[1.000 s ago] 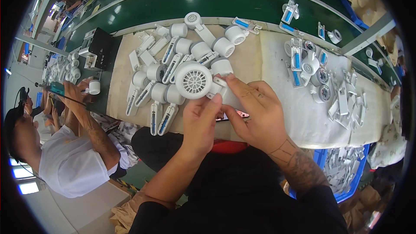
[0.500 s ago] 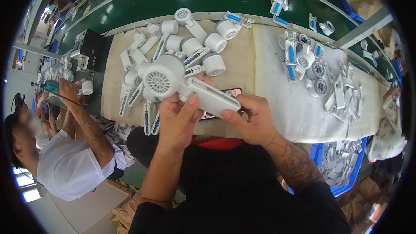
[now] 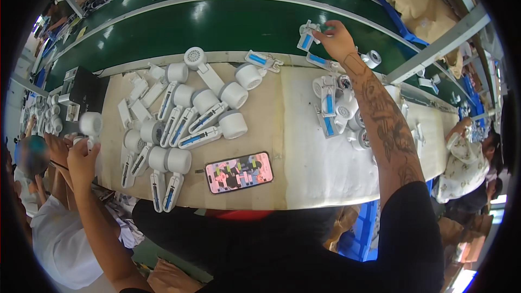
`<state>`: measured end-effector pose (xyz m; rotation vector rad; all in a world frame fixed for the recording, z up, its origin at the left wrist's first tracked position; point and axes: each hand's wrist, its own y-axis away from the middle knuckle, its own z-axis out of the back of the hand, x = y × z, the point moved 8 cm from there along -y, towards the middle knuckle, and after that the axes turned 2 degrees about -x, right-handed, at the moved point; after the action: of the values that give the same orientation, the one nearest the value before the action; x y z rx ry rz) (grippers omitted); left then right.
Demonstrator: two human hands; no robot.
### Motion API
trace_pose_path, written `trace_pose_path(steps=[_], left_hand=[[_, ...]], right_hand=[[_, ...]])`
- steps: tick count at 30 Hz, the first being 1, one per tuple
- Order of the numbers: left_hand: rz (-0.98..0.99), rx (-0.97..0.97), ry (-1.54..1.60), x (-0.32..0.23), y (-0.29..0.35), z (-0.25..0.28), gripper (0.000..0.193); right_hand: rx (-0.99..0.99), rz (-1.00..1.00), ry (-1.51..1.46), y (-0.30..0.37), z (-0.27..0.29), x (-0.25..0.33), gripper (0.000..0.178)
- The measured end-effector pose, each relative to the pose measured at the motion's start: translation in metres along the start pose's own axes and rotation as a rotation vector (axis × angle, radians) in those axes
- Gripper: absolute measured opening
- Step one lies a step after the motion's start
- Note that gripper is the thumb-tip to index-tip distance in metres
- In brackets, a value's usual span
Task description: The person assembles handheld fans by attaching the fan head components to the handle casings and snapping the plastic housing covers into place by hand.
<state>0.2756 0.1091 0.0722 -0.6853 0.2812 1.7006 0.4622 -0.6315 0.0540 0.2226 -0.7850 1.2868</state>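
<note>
My left hand (image 3: 82, 165) is stretched far left, its fingers closed about the lower part of a white handheld fan (image 3: 90, 123) whose round head points up. A co-worker's hand (image 3: 56, 149) is right beside it. At the far right, my right hand (image 3: 337, 42) reaches over the green belt, thumb and fingers pinching a white fan part with a blue battery (image 3: 307, 38). Another open fan handle (image 3: 319, 61) with a blue strip lies just below that part. Between my arms, several white handheld fans (image 3: 204, 102) are grouped on the left of the worktable.
A phone (image 3: 239, 172) with a lit screen lies near the table's front edge. Several open fan parts (image 3: 328, 103) are heaped beside my right forearm. A black box (image 3: 76, 95) stands at the left; a grey metal post (image 3: 439, 46) slants at the right. A blue crate (image 3: 361, 230) is below the table.
My hands have parted: the left has carried the fan left toward the co-worker, while the right has let go of it, reached up right and taken hold of a fan part. The view has shifted.
</note>
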Motion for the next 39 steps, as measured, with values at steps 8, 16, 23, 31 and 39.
trace_pose_path(steps=[8,16,23,31,39], left_hand=[[0.083,-0.04,-0.068,0.041,0.005,-0.052,0.032],[0.109,-0.375,0.193,-0.024,0.033,-0.021,0.036],[-0.03,0.454,1.114,-0.251,0.123,-0.155,0.077],[0.467,0.508,1.546,-0.234,0.151,-0.199,0.039],[0.649,0.919,1.618,-0.263,0.186,-0.193,0.053]], right_hand=[[0.046,-0.036,0.164,-0.028,-0.075,0.004,0.084],[0.089,0.03,-0.022,-0.008,-0.023,0.076,0.058],[0.226,0.42,-0.177,0.197,0.007,0.218,0.045],[0.728,0.351,-0.487,0.29,0.008,0.235,0.077],[0.776,0.556,-0.733,0.3,-0.002,0.219,0.075]])
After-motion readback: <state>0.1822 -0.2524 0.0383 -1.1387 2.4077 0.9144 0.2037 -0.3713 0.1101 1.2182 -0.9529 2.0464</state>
